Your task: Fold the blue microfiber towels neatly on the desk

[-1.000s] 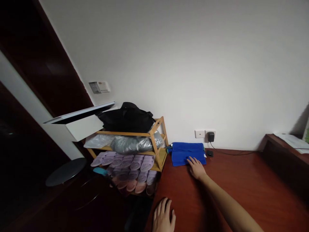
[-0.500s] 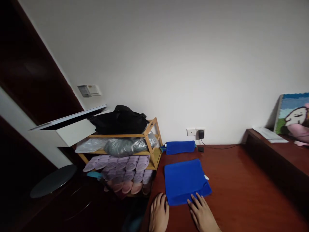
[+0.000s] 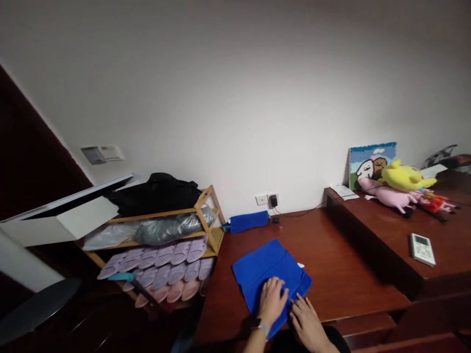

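I see a big white wall [image 3: 235, 88] at the far side and a long red-brown wooden desk [image 3: 294, 255] under my hands. On the right, a higher wooden shelf [image 3: 390, 240] runs along the desk. It holds a pile of soft toys [image 3: 401, 186], a picture made of yarn [image 3: 371, 164] and a white remote [image 3: 423, 249]. On the left, a wooden shoe rack [image 3: 158, 240] stands just beside the desk. It holds rows of purple slippers [image 3: 165, 262], a gray bag [image 3: 169, 229] and a black bag [image 3: 154, 193]. A dark round stool top [image 3: 37, 306] sits low on the left.

Nothing stands in the way of my hands. There is lots of bare desk to the right of them and toward the far side. The left desk edge is close to the cloth, and the near edge is just past my hands. The step up to the shelf is well off to the right.

A rolled blue towel [image 3: 246, 222] lies far off by the wall, near a black charger [image 3: 273, 200] in the wall socket.

The flat blue towel [image 3: 263, 264] lies near the near edge of the desk. My left hand [image 3: 272, 301] rests open on top of it, with a watch [image 3: 262, 327] on the wrist. My right hand [image 3: 305, 323] is open too, and its fingers [image 3: 300, 306] lie on the towel's near right part. Neither hand is gripping.
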### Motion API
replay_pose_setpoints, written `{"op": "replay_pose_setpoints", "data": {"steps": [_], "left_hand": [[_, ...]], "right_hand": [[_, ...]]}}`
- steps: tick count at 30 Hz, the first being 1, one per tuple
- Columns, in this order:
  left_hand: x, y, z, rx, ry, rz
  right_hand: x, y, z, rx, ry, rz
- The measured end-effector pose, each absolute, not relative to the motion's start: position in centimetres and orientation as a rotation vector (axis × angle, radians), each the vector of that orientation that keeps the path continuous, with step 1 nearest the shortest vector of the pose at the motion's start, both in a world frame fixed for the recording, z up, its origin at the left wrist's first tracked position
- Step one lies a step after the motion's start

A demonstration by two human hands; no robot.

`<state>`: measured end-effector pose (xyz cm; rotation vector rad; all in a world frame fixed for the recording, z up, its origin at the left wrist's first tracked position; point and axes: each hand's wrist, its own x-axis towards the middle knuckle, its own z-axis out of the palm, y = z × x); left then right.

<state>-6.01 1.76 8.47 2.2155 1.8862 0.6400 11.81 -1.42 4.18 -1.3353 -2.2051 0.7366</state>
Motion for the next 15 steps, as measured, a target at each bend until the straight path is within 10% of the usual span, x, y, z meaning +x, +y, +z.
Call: {"op": "replay_pose_setpoints", "data": {"steps": [15], "left_hand": [[4.1,7.3,8.7,1.979,2.023,0.334]], "right_hand": [[19.9,8.1,2.8,-1.825,-1.637,0.598]]}}
